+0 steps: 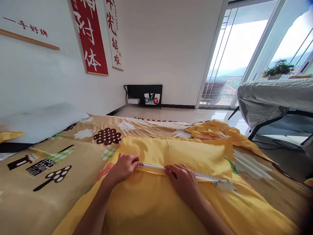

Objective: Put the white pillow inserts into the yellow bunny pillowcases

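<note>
A yellow pillowcase (144, 199) lies spread in front of me, with a white zipper (154, 166) running across it. My left hand (124, 168) is closed in a pinch at the zipper's left end, where a small slider shows beside the fingertips. Farther right, my right hand (182, 179) grips the zipper and the fabric edge with bent fingers; its thumb is partly hidden. Beyond that hand the white strip continues to a pale label (225, 185). Green and red print shows at the pillowcase's sides.
Beneath is a bed with a tan patterned sheet (80, 189). A white pillow (56, 120) lies at the left, and crumpled yellow cloth (212, 129) at the far right. A low black shelf (143, 89) stands by the wall; a grey-covered table (276, 91) is at the right.
</note>
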The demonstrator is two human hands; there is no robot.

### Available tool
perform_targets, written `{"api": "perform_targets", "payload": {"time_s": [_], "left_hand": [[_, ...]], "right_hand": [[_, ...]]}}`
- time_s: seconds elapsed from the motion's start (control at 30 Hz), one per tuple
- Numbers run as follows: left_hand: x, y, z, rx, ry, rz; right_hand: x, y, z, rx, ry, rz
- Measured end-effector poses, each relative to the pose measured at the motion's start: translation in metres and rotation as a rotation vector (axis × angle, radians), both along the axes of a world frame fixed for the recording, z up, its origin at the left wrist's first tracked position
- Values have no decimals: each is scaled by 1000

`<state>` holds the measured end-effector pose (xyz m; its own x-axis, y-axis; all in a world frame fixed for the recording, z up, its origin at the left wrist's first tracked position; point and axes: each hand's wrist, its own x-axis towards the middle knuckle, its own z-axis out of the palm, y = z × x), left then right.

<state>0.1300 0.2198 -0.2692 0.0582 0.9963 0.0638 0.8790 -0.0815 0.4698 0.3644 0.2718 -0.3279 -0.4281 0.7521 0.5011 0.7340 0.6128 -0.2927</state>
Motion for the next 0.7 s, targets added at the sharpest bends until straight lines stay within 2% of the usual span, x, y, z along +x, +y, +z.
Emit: {"api": "perform_targets", "payload": {"time_s": [0.4, 0.53, 0.63, 0.7], "left_hand": [[-16, 2, -8, -79, 61, 7], [-19, 2, -8, -110, 67, 10], [-15, 2, -7, -116, 92, 2], [-12, 1, -6, -110, 117, -6]], "right_hand": [[1, 0, -1, 40, -28, 21], [-3, -6, 2, 188, -26, 38], [-12, -22, 8, 334, -49, 177], [-18, -33, 11, 312, -107, 321]]}}
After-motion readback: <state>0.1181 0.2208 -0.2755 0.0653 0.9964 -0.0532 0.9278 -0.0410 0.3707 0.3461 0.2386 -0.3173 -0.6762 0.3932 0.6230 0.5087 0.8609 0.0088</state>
